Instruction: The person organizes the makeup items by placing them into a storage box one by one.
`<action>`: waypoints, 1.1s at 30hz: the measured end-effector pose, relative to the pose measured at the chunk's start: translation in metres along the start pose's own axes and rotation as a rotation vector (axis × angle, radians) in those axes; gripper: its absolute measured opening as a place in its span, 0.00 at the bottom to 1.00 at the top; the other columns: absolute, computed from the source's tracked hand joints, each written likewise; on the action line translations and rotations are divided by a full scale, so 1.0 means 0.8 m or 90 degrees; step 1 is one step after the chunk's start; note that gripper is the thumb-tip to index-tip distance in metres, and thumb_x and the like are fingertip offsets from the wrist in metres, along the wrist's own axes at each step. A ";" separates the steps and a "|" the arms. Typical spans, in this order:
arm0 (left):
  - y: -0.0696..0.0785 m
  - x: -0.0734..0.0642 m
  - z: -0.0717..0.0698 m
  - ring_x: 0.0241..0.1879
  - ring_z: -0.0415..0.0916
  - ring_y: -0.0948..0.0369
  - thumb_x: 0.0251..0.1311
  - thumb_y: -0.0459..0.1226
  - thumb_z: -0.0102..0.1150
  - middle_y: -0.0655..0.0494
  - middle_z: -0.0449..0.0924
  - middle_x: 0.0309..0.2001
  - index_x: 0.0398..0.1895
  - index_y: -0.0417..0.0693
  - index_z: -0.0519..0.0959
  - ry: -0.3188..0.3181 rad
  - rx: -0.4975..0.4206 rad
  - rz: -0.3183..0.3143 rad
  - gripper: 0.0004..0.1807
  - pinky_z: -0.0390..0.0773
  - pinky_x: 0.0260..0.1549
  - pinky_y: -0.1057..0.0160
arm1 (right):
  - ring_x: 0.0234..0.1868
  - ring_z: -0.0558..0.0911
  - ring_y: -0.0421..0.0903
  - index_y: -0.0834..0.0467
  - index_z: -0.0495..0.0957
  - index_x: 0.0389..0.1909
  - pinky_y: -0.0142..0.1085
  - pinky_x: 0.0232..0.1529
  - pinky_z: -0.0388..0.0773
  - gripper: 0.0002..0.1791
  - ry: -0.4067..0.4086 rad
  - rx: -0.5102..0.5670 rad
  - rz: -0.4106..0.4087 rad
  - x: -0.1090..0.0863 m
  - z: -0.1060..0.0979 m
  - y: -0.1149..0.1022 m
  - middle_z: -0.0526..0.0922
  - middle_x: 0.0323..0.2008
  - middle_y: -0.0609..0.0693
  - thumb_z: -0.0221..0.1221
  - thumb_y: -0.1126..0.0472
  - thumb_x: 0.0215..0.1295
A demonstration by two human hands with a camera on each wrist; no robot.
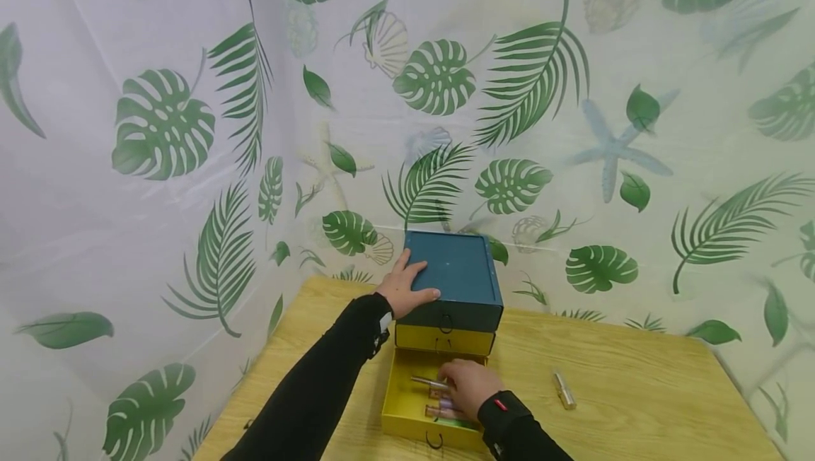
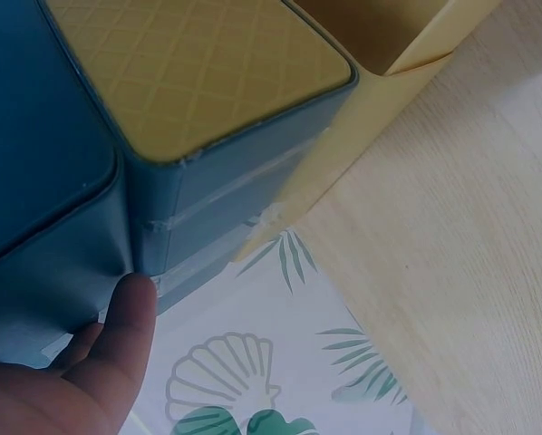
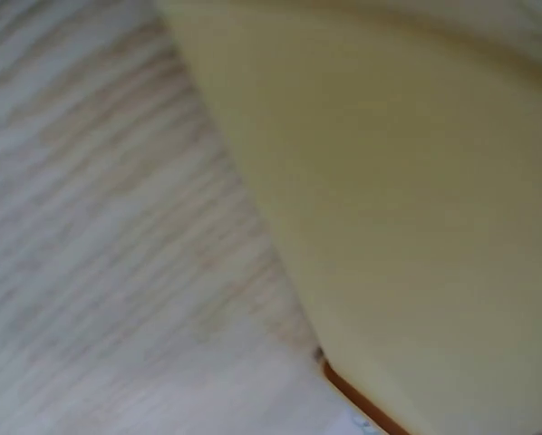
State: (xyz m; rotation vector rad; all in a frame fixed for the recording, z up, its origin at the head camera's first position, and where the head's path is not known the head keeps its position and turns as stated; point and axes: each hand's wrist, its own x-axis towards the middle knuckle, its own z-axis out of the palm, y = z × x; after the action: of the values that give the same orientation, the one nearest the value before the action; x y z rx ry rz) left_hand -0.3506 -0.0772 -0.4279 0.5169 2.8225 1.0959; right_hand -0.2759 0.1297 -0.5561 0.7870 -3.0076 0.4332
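A blue and yellow drawer box [image 1: 452, 266] stands on the table with its bottom yellow drawer [image 1: 397, 394] pulled out. My left hand [image 1: 404, 290] lies on the box's blue top with fingers spread. In the left wrist view, the fingers of the left hand [image 2: 94, 372] touch the blue side of the box [image 2: 58, 272]. Inside the drawer, my right hand [image 1: 472, 384] pinches a slim silvery tube [image 1: 426, 381]. Beneath it lie several small pinkish tubes [image 1: 436, 411], partly hidden by the hand. The right wrist view shows only the blurred yellow drawer wall [image 3: 389, 208], no hand.
A slim silver and gold tube [image 1: 564, 390] lies on the wooden table [image 1: 637, 390], right of the drawer. A closed yellow drawer [image 1: 414, 336] sits above the pulled-out one. Behind the table hangs a leaf-patterned sheet [image 1: 547, 114].
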 end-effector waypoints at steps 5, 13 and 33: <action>0.001 -0.002 -0.002 0.76 0.50 0.38 0.70 0.56 0.59 0.48 0.34 0.82 0.80 0.54 0.59 -0.005 0.000 0.003 0.41 0.63 0.69 0.37 | 0.27 0.74 0.37 0.45 0.85 0.35 0.38 0.30 0.79 0.07 0.000 -0.022 -0.018 -0.001 0.006 0.002 0.77 0.27 0.38 0.65 0.62 0.67; 0.001 -0.004 -0.003 0.76 0.50 0.37 0.70 0.56 0.60 0.47 0.35 0.82 0.80 0.53 0.59 -0.003 -0.001 -0.001 0.41 0.63 0.69 0.36 | 0.27 0.75 0.38 0.46 0.86 0.36 0.39 0.32 0.81 0.06 -0.004 -0.026 -0.012 0.003 0.008 0.001 0.79 0.28 0.40 0.65 0.62 0.67; 0.002 -0.001 -0.004 0.76 0.50 0.38 0.69 0.57 0.59 0.49 0.34 0.82 0.80 0.55 0.59 -0.004 0.006 -0.004 0.41 0.62 0.70 0.37 | 0.30 0.81 0.41 0.44 0.87 0.37 0.42 0.33 0.84 0.04 -0.022 -0.098 0.007 0.007 0.024 0.009 0.82 0.29 0.40 0.66 0.58 0.67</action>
State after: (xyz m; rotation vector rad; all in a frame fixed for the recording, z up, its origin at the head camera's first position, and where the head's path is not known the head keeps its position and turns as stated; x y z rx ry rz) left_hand -0.3497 -0.0783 -0.4245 0.5119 2.8234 1.0781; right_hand -0.2828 0.1279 -0.5758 0.7744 -3.0326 0.1864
